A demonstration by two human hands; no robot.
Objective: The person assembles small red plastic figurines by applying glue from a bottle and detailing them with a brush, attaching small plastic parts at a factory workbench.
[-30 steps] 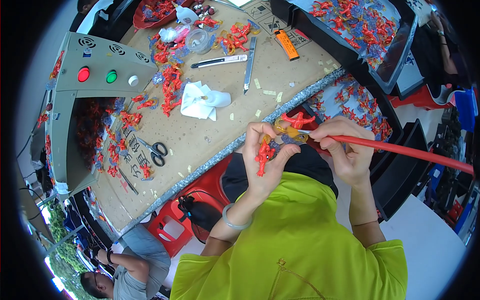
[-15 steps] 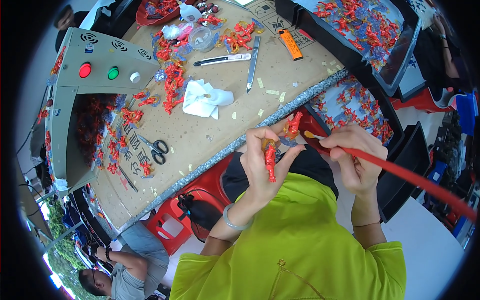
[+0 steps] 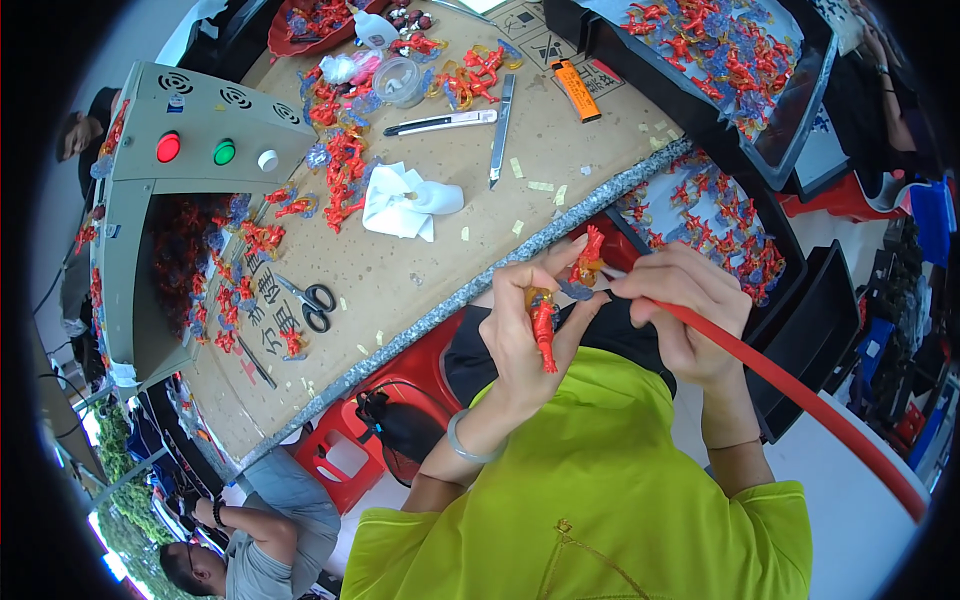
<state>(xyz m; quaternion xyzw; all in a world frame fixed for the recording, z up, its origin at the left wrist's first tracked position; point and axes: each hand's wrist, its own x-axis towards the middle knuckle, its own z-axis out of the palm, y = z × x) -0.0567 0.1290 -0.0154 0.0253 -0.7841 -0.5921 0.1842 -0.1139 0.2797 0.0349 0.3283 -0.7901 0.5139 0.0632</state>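
Note:
My left hand is closed on two small red toy figurines with translucent parts. One figurine rests against the fingers, and the other figurine stands upright between thumb and fingertips. In my right hand is a thin brush with a long red handle that runs off to the lower right. The brush's tip end meets the upright figurine, though the bristles are hard to make out. Both hands are in front of my body, just off the table edge.
On the table lie scissors, a utility knife, an orange lighter, a white tissue and many figurines. A grey machine stands at left. Black trays of figurines sit at right. Another person sits lower left.
My right hand has moved left, bringing the brush tip from beside the upright figurine up against it. My left hand stays nearly in place. Someone behind the machine shows more.

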